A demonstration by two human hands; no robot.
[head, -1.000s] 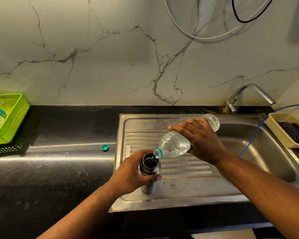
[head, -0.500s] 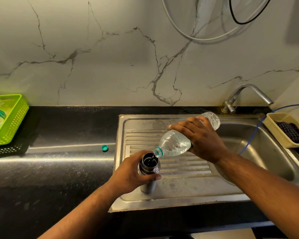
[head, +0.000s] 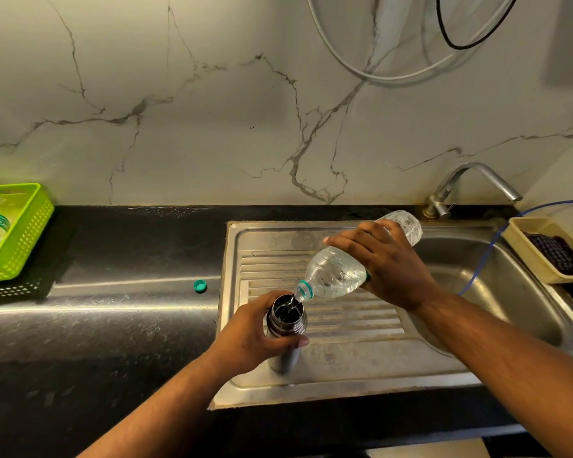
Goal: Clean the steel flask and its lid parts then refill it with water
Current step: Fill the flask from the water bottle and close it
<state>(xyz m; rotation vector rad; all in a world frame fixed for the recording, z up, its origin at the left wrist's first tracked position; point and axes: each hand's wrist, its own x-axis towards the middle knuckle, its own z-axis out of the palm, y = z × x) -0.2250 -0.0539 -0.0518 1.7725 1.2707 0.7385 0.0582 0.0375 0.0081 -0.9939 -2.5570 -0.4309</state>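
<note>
The steel flask (head: 286,325) stands upright and lidless on the ribbed steel drainboard (head: 361,358). My left hand (head: 252,335) grips its body just below the open mouth. My right hand (head: 391,269) holds a clear plastic water bottle (head: 331,276) tilted down to the left, its neck over the flask's mouth. A thin stream of water runs from the bottle into the flask. The bottle's small teal cap (head: 200,285) lies on the black counter left of the drainboard. No flask lid parts are in view.
The sink basin (head: 497,292) and steel tap (head: 470,186) lie to the right, with a blue tube (head: 487,256) hanging into the basin. A beige tray with a dark scrubber (head: 549,249) sits at far right. A green basket (head: 17,233) holding bottles stands at far left.
Almost nothing has moved: both hands keep their hold and water keeps running from the bottle into the flask.
</note>
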